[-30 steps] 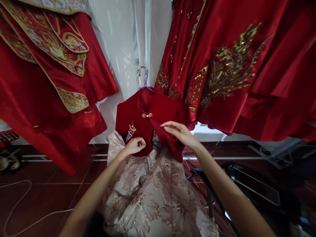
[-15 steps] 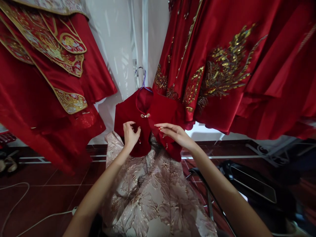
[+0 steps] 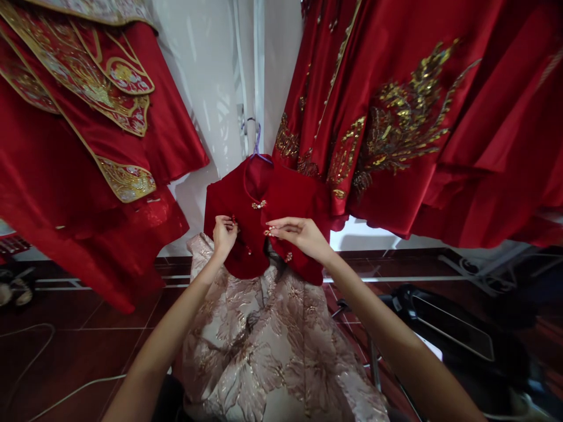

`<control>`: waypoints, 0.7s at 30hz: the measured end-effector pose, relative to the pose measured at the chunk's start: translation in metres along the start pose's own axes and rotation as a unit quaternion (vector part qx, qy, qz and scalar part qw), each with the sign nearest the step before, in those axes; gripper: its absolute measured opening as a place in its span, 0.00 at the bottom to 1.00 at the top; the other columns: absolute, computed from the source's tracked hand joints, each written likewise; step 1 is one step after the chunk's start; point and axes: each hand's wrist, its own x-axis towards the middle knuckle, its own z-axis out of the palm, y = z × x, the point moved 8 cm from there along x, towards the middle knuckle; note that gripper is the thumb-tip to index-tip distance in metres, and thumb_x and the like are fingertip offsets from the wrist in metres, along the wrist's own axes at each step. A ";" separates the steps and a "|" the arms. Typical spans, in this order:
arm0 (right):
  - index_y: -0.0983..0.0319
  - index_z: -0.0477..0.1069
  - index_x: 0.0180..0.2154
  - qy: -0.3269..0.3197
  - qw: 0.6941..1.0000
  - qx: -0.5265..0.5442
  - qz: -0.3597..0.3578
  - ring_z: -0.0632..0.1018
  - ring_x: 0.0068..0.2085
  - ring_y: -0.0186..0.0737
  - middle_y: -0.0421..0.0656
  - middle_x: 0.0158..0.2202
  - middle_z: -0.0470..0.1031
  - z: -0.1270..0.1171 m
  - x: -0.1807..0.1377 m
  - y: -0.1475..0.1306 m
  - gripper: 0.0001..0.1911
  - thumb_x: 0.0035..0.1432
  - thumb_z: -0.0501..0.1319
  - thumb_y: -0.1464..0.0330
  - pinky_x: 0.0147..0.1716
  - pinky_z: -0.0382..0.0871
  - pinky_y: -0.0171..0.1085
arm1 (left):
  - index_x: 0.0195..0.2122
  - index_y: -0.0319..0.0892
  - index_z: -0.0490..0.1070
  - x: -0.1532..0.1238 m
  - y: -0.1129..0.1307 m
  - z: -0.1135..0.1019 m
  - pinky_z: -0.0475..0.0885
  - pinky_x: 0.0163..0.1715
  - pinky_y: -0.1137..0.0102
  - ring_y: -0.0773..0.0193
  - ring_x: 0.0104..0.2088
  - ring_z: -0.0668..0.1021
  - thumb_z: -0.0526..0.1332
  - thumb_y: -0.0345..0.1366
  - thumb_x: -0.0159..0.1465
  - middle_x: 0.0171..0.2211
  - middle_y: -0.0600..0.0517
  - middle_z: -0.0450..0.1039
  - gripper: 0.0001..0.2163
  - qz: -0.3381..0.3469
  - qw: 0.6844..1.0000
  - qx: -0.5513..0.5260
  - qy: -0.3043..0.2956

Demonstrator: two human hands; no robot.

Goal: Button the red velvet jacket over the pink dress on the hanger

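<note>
A short red velvet jacket [image 3: 250,196] hangs on a purple hanger [image 3: 257,146], its front fastened at the collar by a jewelled frog button [image 3: 259,204]. Below that the front edges part. My left hand [image 3: 224,235] is closed at the jacket's left front, fingertips pinching a small red fastener piece [image 3: 234,220]. On the other side my right hand [image 3: 301,235] pinches a pearl-and-gold frog button [image 3: 268,232] between thumb and fingers. Lower fastener pieces hang loose, one beaded end [image 3: 249,253] at left and one jewelled knot [image 3: 288,257] at right.
A pale floral brocade garment [image 3: 264,346] spreads below the jacket. Embroidered red gowns hang at left [image 3: 176,140] and right [image 3: 466,193]. A black object with a flat panel [image 3: 453,325] stands at lower right. A white cable [image 3: 83,385] crosses the tiled floor.
My right hand has moved left toward the front opening with the frog button. My left hand has shifted slightly left and its fingers have closed. The right lower knot now shows more fully.
</note>
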 end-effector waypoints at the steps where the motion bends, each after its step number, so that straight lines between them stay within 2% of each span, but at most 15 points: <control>1: 0.60 0.75 0.39 0.012 1.000 0.000 -0.007 0.78 0.39 0.39 0.44 0.38 0.78 0.005 0.005 0.001 0.15 0.48 0.64 0.64 0.43 0.72 0.42 | 0.38 0.41 0.61 0.001 -0.001 -0.001 0.71 0.30 0.73 0.68 0.28 0.75 0.60 0.33 0.55 0.29 0.52 0.71 0.10 -0.004 1.000 -0.002 -0.004; 4: 0.60 0.76 0.38 0.037 0.999 -0.020 -0.019 0.79 0.37 0.39 0.43 0.36 0.79 0.026 0.026 0.013 0.13 0.48 0.64 0.65 0.41 0.73 0.40 | 0.35 0.40 0.65 0.004 -0.003 -0.004 0.72 0.31 0.72 0.68 0.29 0.76 0.60 0.33 0.55 0.28 0.52 0.73 0.08 -0.009 0.999 -0.032 -0.010; 7: 0.59 0.76 0.36 0.069 0.996 -0.055 -0.004 0.79 0.35 0.38 0.41 0.33 0.79 0.044 0.050 0.032 0.10 0.48 0.64 0.67 0.39 0.73 0.38 | 0.33 0.39 0.68 0.004 -0.003 -0.008 0.73 0.37 0.70 0.67 0.32 0.77 0.60 0.34 0.54 0.31 0.50 0.75 0.07 -0.025 0.992 -0.119 -0.020; 10: 0.58 0.76 0.34 0.099 0.991 -0.093 0.001 0.79 0.34 0.37 0.40 0.33 0.79 0.058 0.070 0.044 0.08 0.49 0.63 0.69 0.39 0.73 0.36 | 0.33 0.38 0.72 0.002 -0.002 -0.006 0.73 0.41 0.66 0.65 0.35 0.78 0.61 0.36 0.54 0.35 0.48 0.76 0.08 -0.076 0.967 -0.236 -0.055; 13: 0.58 0.76 0.34 0.114 0.983 -0.141 -0.006 0.79 0.34 0.38 0.40 0.33 0.79 0.069 0.082 0.049 0.07 0.51 0.61 0.70 0.38 0.72 0.36 | 0.34 0.36 0.73 -0.001 -0.002 -0.004 0.74 0.42 0.64 0.64 0.34 0.78 0.62 0.40 0.54 0.34 0.47 0.77 0.12 -0.140 0.935 -0.315 -0.078; 17: 0.57 0.75 0.36 0.144 0.974 -0.177 -0.018 0.79 0.35 0.38 0.40 0.34 0.78 0.072 0.084 0.051 0.08 0.53 0.59 0.70 0.39 0.72 0.36 | 0.35 0.35 0.74 0.000 -0.003 -0.006 0.73 0.45 0.64 0.63 0.35 0.78 0.66 0.41 0.51 0.35 0.46 0.77 0.16 -0.151 0.926 -0.334 -0.090; 21: 0.57 0.75 0.37 0.153 0.972 -0.177 -0.020 0.79 0.35 0.37 0.40 0.35 0.78 0.071 0.084 0.055 0.09 0.53 0.59 0.70 0.39 0.71 0.36 | 0.37 0.35 0.74 0.002 -0.004 0.001 0.73 0.44 0.63 0.62 0.36 0.78 0.68 0.40 0.47 0.35 0.45 0.77 0.17 -0.147 0.922 -0.331 -0.138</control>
